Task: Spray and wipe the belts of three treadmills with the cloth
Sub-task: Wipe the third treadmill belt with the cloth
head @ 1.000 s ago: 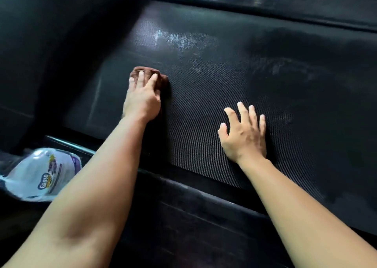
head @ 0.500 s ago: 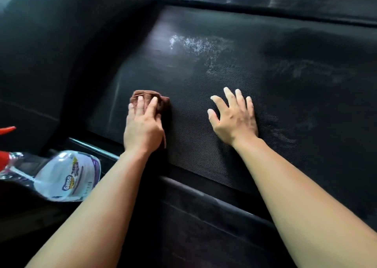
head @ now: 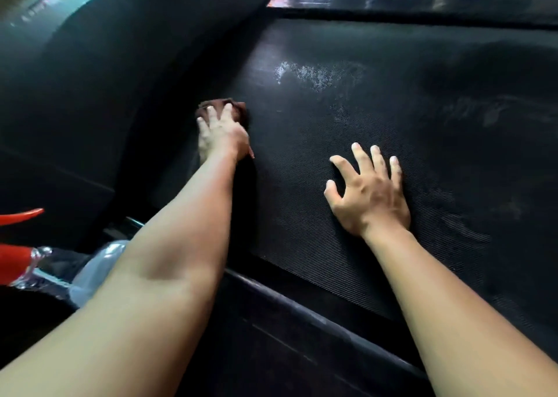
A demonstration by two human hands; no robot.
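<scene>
Cloth (head: pixel 234 109) under left hand (head: pixel 222 137), right hand (head: pixel 371 195) flat on belt (head: pixel 407 131)

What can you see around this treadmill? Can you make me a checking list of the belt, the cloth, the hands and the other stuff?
Surface: black textured belt, with a whitish wet patch beyond the hands.
Job's things: brown cloth bunched on the belt near its left edge; red-triggered spray bottle lying low at the left, partly hidden by the left forearm.
Clutter: nothing seen.
Hands: left hand presses flat on the cloth; right hand spread on the bare belt, holding nothing.
Cables: nothing seen.
Surroundings: dark side rail along the near edge; black hood at the left; the rest is blurred.
</scene>
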